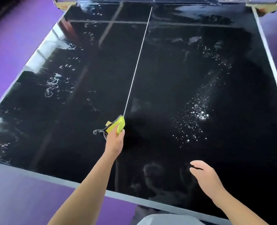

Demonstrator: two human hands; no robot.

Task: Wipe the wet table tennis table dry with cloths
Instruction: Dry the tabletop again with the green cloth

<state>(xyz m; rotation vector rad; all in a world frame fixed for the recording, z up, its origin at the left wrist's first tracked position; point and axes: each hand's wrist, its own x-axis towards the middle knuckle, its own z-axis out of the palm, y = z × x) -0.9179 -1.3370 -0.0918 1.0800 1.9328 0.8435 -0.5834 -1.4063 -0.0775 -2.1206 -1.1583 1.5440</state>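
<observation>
Here, through the head camera, I look down on a black table tennis table (167,70) that fills nearly the whole view, glossy and mirroring the room's lights. Purple floor (13,38) shows along its left side and below its near edge. A thin white centre line (137,65) runs from the far end toward me and splits the top into left and right halves. On the left half I see smeared water streaks (51,85) and scattered marks. On the right half a spray of fine droplets (196,114) glints in a slanted band.

The person's two bare forearms reach in from the bottom. The right hand (204,176) hangs over the right half near the near edge, fingers relaxed and loosely spread, gripping nothing. The left hand (115,140) stretches further out, fingers curled round a yellow-green cloth (116,125) with a dark grey border. The cloth sits at the near end of the centre line. I cannot tell whether it presses on the surface. A grey loop (98,132) trails from its left corner.
</observation>
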